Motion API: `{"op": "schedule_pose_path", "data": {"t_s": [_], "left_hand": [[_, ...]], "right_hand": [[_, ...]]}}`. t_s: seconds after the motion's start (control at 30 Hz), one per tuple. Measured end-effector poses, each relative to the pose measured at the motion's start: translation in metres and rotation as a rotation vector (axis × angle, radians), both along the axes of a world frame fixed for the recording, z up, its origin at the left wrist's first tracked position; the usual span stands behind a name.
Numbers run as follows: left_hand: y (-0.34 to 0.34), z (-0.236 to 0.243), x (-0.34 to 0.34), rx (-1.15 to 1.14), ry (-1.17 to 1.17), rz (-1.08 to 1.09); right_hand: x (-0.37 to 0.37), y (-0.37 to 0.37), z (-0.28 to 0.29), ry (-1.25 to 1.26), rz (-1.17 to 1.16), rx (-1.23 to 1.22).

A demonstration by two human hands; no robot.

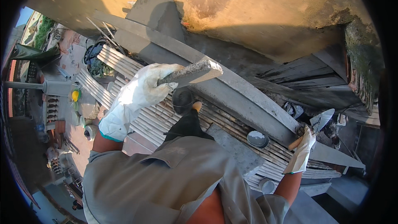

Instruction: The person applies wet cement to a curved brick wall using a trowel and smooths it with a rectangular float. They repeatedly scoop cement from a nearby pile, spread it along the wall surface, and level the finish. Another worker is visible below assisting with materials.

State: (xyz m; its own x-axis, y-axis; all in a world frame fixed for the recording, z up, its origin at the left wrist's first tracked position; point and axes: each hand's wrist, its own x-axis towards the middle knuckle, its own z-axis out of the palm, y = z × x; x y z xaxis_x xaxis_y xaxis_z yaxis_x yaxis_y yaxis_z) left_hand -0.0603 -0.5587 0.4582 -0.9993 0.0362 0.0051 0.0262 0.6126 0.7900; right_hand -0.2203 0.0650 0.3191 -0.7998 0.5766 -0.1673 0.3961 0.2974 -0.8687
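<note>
My left hand (147, 85), in a white glove with a teal cuff, is raised at the centre, gripping a flat, mortar-crusted grey board (195, 72) held above a long concrete ledge (248, 95). At the lower right my right hand (302, 149), also gloved, is closed on the wooden handle of a metal trowel (321, 120), beside that ledge. A dark bucket (182, 101) shows below the board, near my shoe (197, 108). A small container of grey material (258, 140) rests on bamboo poles (107, 91) beneath me.
A yellow plastered wall (265, 4) with stained patches rises beyond the ledge. A grey concrete slab (232, 153) lies on the poles. Far below at left is a yard (83, 128) with a yellow hard hat (76, 95), containers and clutter. A dark recess (306, 74) is at right.
</note>
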Motion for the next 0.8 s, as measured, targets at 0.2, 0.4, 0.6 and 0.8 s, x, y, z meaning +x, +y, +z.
{"op": "schedule_pose_path", "data": {"t_s": [0.2, 0.4, 0.6, 0.8], "left_hand": [[0.005, -0.005, 0.021, -0.157, 0.039, -0.115], [0.022, -0.012, 0.026, -0.102, 0.052, -0.204], [-0.013, -0.015, 0.045, -0.115, 0.197, 0.118], [-0.078, -0.029, 0.079, 0.271, 0.072, 0.441]], "right_hand": [[0.033, -0.091, 0.087, -0.024, 0.294, 0.365], [0.052, -0.203, 0.12, 0.025, 0.609, 0.593], [0.035, -0.284, 0.09, 0.392, 1.028, 0.711], [0.027, -0.323, 0.052, 0.23, 1.183, 0.782]]}}
